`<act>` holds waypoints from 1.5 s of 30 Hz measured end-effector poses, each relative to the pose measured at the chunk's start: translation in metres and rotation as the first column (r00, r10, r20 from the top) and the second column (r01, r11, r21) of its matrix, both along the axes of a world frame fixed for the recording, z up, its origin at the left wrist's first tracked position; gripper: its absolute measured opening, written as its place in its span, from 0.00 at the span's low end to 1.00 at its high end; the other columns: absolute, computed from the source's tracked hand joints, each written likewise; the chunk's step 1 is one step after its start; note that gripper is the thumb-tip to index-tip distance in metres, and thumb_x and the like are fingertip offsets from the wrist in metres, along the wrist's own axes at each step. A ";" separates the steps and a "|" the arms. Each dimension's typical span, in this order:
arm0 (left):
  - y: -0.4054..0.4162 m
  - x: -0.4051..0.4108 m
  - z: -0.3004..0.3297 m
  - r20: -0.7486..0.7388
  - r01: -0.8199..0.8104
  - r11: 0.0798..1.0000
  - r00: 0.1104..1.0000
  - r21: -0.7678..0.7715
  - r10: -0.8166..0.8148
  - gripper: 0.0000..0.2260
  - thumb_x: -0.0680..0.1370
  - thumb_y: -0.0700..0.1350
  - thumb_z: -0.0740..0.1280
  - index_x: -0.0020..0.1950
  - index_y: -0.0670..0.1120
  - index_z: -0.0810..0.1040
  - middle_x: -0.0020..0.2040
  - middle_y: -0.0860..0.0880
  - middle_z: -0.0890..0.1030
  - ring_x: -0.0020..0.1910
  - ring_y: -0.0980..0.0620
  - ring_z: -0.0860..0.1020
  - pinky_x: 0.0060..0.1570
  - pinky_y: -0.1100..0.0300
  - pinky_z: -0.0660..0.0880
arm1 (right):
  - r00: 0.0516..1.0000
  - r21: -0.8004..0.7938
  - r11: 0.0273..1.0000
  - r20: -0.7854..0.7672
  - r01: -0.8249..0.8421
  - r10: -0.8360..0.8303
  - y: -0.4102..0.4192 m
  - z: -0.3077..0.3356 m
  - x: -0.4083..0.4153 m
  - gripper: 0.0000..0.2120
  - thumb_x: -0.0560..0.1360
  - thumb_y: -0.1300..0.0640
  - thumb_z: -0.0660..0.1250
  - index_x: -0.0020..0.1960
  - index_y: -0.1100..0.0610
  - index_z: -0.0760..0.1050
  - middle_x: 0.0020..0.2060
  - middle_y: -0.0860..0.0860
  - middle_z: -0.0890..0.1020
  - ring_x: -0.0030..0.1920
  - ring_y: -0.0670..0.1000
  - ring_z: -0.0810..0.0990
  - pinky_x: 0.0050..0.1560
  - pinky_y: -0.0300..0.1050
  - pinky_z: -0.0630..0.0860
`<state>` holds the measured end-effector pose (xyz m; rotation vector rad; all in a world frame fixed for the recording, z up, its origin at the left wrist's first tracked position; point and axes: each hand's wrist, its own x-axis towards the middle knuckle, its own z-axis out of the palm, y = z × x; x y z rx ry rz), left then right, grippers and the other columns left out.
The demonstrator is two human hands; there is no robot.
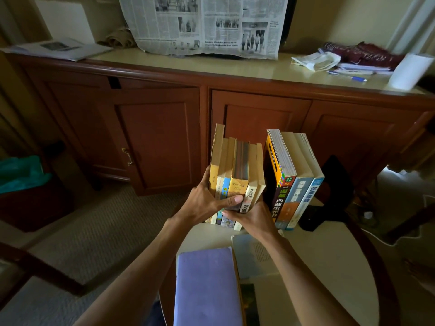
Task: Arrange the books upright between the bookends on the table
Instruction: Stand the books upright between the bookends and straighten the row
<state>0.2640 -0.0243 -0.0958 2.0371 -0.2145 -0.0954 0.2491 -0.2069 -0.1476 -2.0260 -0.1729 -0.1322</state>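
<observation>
Looking down at you now: both your forearms come up from the bottom edge, bare from elbow to wrist, no sleeves showing on either. Your left hand [207, 203] is bare too, no glove, no ring, no watch at the wrist, and the thumbnail is short and plain. Your right hand [253, 220] is just the same, uncovered, with nothing on the wrist. Down between your arms there's a small patch of dark blue cloth, too little of it showing to tell what garment it is.

books [237, 175]: paper, yellowed matt page edges, glossy spines
bookend [334, 182]: black, smooth
cabinet [153, 137]: polished reddish wood
carpet [98, 231]: rough woven cloth
newspaper [204, 24]: thin matt paper
</observation>
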 end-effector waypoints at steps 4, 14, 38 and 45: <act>0.004 0.001 0.004 -0.035 0.044 0.998 0.999 0.044 -0.042 0.46 0.66 0.64 0.77 0.77 0.54 0.58 0.49 0.65 0.82 0.49 0.66 0.81 0.56 0.65 0.77 | 0.996 -0.047 0.998 -0.081 -0.042 0.038 -0.003 0.009 -0.002 0.33 0.66 0.47 0.80 0.68 0.50 0.74 0.55 0.44 0.83 0.55 0.42 0.81 0.54 0.47 0.81; 0.012 -0.005 0.010 -0.078 0.013 1.000 0.997 0.023 -0.011 0.46 0.65 0.62 0.78 0.77 0.54 0.59 0.48 0.64 0.82 0.46 0.67 0.80 0.52 0.64 0.79 | 0.984 -0.256 0.963 -0.176 -0.083 0.037 -0.006 0.031 -0.014 0.28 0.73 0.57 0.75 0.70 0.55 0.70 0.60 0.51 0.80 0.60 0.50 0.78 0.54 0.43 0.74; -0.009 -0.091 0.172 0.249 0.469 0.883 0.857 -0.019 -0.450 0.46 0.69 0.39 0.80 0.79 0.49 0.56 0.71 0.61 0.68 0.71 0.68 0.67 0.72 0.56 0.67 | 0.988 0.149 0.977 -0.003 0.153 -0.154 -0.070 0.125 -0.171 0.13 0.75 0.65 0.71 0.59 0.59 0.80 0.51 0.48 0.86 0.54 0.46 0.84 0.51 0.36 0.79; -0.028 -0.135 0.156 0.309 0.373 0.926 0.876 0.058 -0.372 0.08 0.78 0.42 0.72 0.42 0.38 0.80 0.39 0.47 0.82 0.38 0.52 0.82 0.39 0.57 0.79 | 0.964 0.186 0.946 -0.046 0.265 -0.261 -0.072 0.137 -0.171 0.38 0.65 0.51 0.79 0.70 0.48 0.66 0.63 0.43 0.78 0.60 0.44 0.78 0.56 0.45 0.77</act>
